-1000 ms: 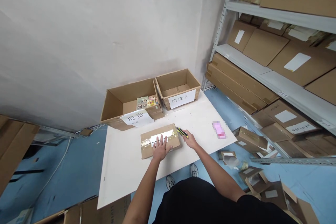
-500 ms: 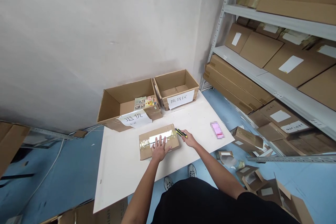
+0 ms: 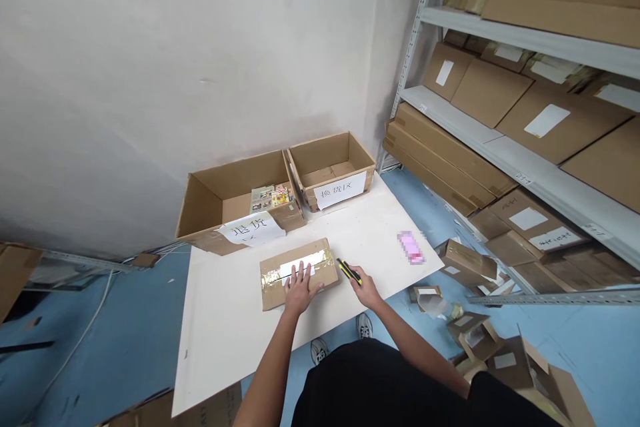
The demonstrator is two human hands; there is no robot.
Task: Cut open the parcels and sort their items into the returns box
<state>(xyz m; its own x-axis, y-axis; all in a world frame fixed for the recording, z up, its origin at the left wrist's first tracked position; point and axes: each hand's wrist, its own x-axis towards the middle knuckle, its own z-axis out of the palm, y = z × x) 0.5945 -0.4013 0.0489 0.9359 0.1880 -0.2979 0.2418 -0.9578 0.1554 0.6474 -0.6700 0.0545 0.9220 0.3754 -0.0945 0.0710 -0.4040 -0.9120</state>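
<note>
A taped cardboard box [image 3: 278, 292] with a white label [image 3: 306, 261] lies flat on the white table [image 3: 220, 327]. My left hand [image 3: 300, 292] rests on its top with the fingers spread. Just right of the box, my right hand [image 3: 367, 289] is closed around a black and yellow utility knife [image 3: 349, 271]. The knife points up and left, apart from the box edge. Whether its blade is out is too small to tell.
Behind the box stand two open cartons with paper signs, a larger one [image 3: 200, 213] holding small printed packs [image 3: 271, 197] and a smaller one [image 3: 370, 167]. A blurred pink item [image 3: 411, 247] lies to the right. Shelves [image 3: 480, 123] of boxes and floor cartons [image 3: 520, 373] are beyond.
My right hand has drawn the utility knife back from the box's right edge, slightly right and toward me. My left hand stays on the box. The view has shifted slightly.
</note>
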